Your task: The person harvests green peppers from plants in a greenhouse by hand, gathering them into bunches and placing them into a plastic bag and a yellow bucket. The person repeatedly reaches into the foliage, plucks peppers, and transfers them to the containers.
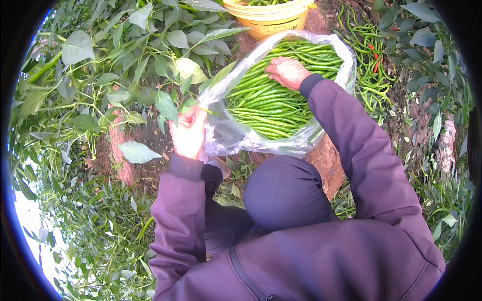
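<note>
A clear plastic bag (222, 145) lies open on the ground in front of my knee, full of long green chili peppers (263, 101) laid mostly side by side. My right hand (288, 72) rests on the peppers in the upper middle of the bag, fingers curled downward; whether it grips any cannot be told. At the bag's left edge is my left hand (189, 129), its thumb and fingers pinched together. A thin yellow-green stem or pepper tip (208, 111) sticks out from its fingertips towards the bag. Leaves of the pepper plant hang just above that hand.
A yellow plastic bucket (267, 19) with green peppers inside stands beyond the bag. Loose green peppers (363, 56) and a few red ones (375, 62) lie on the ground to the right. Leafy pepper plants (124, 49) crowd the left side, and more foliage (421, 41) borders the right.
</note>
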`<action>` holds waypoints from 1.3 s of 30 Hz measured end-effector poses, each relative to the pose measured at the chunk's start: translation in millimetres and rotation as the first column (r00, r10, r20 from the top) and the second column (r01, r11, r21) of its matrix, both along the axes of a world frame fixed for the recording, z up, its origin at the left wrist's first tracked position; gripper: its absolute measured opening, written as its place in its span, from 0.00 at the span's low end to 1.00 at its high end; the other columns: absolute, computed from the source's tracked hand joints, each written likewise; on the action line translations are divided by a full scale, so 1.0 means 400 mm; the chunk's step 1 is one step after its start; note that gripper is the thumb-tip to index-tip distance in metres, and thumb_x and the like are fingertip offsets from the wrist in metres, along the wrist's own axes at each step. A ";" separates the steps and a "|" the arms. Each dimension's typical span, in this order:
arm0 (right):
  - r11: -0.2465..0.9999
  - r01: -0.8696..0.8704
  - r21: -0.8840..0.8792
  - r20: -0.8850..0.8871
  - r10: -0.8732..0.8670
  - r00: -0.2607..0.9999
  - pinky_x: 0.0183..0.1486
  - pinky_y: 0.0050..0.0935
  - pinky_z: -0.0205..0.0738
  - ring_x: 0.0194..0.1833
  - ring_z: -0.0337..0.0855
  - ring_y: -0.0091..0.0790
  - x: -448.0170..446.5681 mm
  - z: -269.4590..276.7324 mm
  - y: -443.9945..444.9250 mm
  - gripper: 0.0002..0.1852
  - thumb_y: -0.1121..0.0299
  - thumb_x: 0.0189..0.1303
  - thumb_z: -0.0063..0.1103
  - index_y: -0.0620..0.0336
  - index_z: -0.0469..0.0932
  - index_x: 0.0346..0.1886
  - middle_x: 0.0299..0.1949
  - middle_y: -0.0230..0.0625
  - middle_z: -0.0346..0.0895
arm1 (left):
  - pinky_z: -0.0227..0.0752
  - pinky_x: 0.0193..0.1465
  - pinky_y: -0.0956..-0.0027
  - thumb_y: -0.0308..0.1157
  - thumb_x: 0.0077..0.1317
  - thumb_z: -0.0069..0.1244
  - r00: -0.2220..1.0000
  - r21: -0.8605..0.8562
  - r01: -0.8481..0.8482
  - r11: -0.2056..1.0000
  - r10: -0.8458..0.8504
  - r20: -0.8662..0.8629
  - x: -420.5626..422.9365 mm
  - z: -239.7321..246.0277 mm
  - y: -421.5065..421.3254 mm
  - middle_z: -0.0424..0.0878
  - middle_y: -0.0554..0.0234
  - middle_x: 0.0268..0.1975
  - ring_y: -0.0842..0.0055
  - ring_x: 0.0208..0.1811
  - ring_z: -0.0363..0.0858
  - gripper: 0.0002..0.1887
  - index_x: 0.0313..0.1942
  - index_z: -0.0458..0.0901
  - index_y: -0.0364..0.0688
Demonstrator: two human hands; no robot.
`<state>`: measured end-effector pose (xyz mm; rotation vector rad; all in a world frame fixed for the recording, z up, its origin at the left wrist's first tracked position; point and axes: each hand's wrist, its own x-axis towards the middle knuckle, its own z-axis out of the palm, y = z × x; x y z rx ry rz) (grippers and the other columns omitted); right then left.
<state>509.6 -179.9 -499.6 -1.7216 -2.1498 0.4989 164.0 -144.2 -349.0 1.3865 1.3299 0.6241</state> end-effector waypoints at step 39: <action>0.904 0.028 0.426 0.035 -0.047 0.998 0.70 0.48 0.72 0.66 0.77 0.53 -0.153 -0.047 0.026 0.25 0.60 0.69 0.64 0.62 0.78 0.65 0.64 0.49 0.78 | 0.60 0.27 0.83 0.32 0.70 0.66 0.999 0.078 -0.030 0.996 0.031 -0.013 -0.023 -0.015 0.030 0.87 0.78 0.32 0.95 0.24 0.70 0.09 0.46 0.93 0.39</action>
